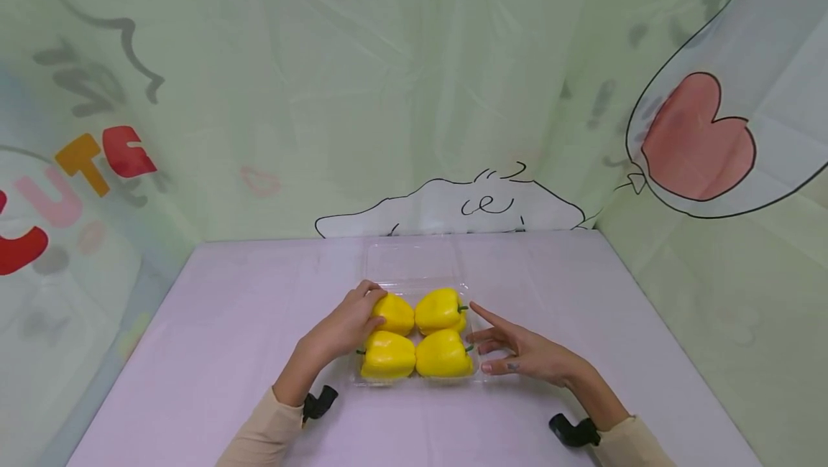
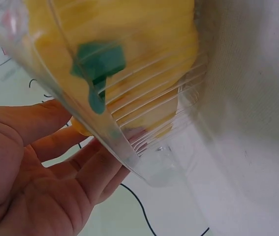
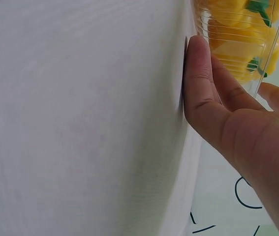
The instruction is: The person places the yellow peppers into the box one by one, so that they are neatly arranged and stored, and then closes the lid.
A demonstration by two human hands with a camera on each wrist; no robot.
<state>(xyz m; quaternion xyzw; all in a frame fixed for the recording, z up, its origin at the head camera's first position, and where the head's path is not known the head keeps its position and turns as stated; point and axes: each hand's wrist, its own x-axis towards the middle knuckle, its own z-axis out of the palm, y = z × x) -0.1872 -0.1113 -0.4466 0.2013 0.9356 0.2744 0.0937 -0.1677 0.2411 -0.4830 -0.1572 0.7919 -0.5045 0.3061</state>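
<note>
Several yellow bell peppers with green stems sit in a clear plastic clamshell box (image 1: pixel 420 382), two in the far row and two in the near row. Its transparent lid (image 1: pixel 414 260) lies folded back behind it. My left hand (image 1: pixel 349 320) grips the far-left bell pepper (image 1: pixel 397 315), thumb on its near side and fingers over its far side. In the left wrist view, the near-left bell pepper (image 2: pixel 149 29) shows through the ribbed wall. My right hand (image 1: pixel 527 352) is at the box's right side, index finger extended towards the far-right bell pepper (image 1: pixel 440 310), holding nothing.
The box stands on a table with a pale cloth (image 1: pixel 259 294). Behind it hangs a light green printed curtain (image 1: pixel 362 93), with more printed fabric on both sides. A black wrist device (image 1: pixel 320 402) is on the left wrist, another (image 1: pixel 573 431) on the right.
</note>
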